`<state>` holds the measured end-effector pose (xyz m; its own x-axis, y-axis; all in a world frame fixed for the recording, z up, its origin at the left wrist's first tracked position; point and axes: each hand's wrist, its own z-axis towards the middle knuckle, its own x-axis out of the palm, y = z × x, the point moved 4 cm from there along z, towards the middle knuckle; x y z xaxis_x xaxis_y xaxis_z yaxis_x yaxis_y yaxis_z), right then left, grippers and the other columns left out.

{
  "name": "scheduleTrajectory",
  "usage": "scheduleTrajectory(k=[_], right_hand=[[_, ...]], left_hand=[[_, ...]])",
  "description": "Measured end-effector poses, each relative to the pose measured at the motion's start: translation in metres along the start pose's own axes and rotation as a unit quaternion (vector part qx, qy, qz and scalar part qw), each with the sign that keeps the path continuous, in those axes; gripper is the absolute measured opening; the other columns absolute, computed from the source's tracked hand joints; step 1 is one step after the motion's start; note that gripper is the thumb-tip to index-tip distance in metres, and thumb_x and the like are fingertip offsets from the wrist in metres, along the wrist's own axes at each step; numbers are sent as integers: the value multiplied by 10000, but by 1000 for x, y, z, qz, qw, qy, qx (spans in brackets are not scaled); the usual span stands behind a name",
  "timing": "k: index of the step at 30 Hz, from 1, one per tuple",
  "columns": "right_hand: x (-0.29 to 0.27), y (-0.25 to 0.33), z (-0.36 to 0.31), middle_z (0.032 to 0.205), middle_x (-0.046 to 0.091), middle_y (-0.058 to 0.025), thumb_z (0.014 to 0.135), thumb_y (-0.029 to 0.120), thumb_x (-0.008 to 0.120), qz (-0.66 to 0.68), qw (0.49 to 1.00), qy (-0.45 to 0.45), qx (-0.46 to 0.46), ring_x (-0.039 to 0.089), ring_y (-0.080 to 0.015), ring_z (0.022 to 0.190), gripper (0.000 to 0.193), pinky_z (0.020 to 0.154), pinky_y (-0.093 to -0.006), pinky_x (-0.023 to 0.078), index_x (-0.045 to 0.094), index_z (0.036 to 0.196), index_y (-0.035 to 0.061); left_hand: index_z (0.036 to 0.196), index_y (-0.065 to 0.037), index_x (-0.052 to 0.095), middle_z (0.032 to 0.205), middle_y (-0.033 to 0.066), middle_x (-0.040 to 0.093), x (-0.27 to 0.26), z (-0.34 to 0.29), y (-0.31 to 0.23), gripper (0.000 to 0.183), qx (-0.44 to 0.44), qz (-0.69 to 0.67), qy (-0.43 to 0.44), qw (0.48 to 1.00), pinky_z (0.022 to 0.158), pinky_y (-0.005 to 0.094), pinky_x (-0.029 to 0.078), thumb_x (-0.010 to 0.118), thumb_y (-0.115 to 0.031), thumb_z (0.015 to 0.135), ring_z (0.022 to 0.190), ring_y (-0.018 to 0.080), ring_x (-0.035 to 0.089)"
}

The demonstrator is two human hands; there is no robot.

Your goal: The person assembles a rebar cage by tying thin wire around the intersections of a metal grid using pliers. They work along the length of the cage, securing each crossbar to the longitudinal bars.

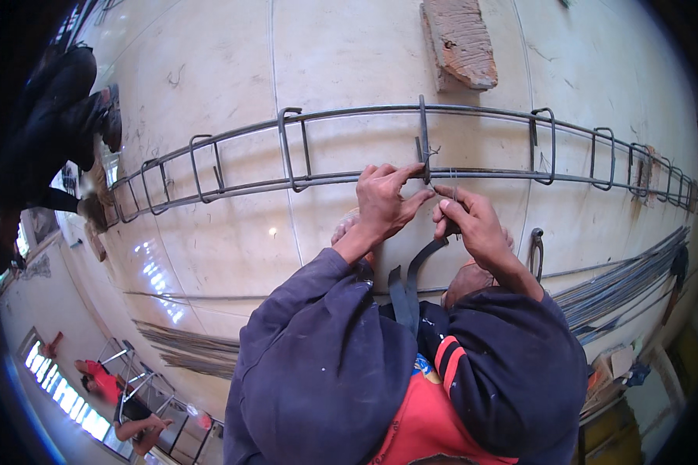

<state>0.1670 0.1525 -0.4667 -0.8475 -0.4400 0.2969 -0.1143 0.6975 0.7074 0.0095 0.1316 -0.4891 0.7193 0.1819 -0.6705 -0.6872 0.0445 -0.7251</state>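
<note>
With the left hand (386, 200) narrowed at the steel frame (423, 128) across the floor (217, 77), and the right hand (473, 223) narrowed just beside, holds unclear, the wire (435, 149) probably needs pulling snug before twisting.

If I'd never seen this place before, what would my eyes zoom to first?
Probably the long, ladder-like steel cage, which stretches across almost the whole picture. Near the middle, the person's left grip and right grip are close together at its lower long bar. You might then spot the rough, reddish-brown block at the top, a little right of centre.
</note>
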Motion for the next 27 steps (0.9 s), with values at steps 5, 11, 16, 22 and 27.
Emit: scheduleTrajectory(k=[5,11,16,22,27], right_hand=[[18,27,-5,977,629,-126,973,90,424,-165,985,13,-39,651,-184,873,261,751,-304,550,525,1148,-75],[34,45,-17,939,640,-149,969,59,418,-346,931,36,-106,662,-210,823,159,693,-317,548,540,1020,-30],[34,44,-15,920,624,-155,946,16,425,-381,910,85,-141,652,-222,872,128,711,-333,562,533,990,-38],[35,65,-17,932,640,-212,903,33,498,-506,845,132,-109,658,-332,781,157,702,-367,533,539,1041,-30],[-4,73,8,1025,652,-182,818,-83,447,-344,912,203,-99,659,-284,930,393,766,-347,517,522,1198,-17]], left_hand=[[1007,-108,692,766,50,663,5,-4,5,447,-6,1,-63,998,674,354,412,793,-321,627,689,212,579],[1000,-109,668,704,104,601,10,-14,4,421,-21,5,-77,997,746,402,416,748,-322,645,710,273,553],[1065,-74,657,763,67,646,11,-19,2,475,18,-39,-100,994,774,370,394,752,-244,632,766,226,562],[1092,-92,657,774,50,659,19,-16,4,477,13,-57,-107,993,787,365,391,752,-225,644,768,217,561],[1070,-130,684,736,51,624,19,-20,6,424,-21,-81,-121,989,770,360,399,753,-202,658,746,214,545]])
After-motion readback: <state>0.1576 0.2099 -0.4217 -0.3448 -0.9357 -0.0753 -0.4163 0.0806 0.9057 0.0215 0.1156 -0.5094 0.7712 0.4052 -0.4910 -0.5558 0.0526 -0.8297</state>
